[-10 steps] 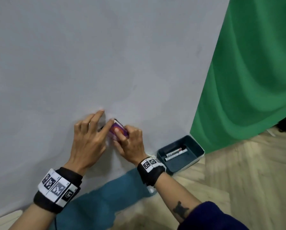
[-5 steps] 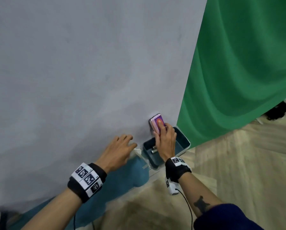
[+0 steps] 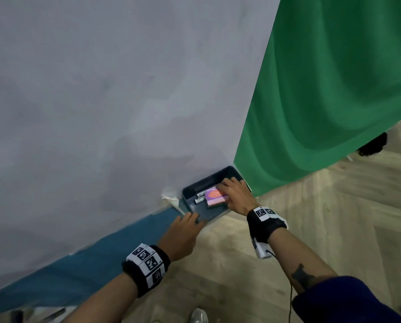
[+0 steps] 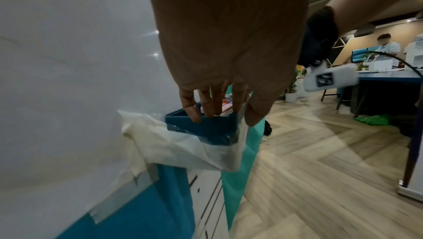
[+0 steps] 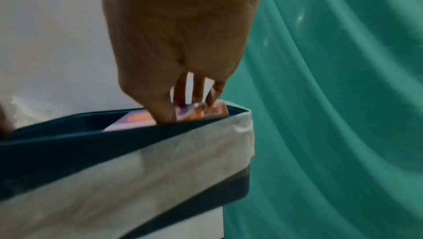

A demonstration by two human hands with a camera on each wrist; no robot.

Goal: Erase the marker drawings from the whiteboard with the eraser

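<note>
Eraser [image 3: 214, 196] going into the tray [image 3: 208, 215].
Right hand [image 3: 235, 194] grips it with curled fingers; left hand [image 3: 183, 231] rests loose-fingered on the rim.

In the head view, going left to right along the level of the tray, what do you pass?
Whiteboard → crumpled tape → marker pens → eraser → right hand → green curtain. The left hand touches the tray's near corner, lower down, so I left it out.
</note>
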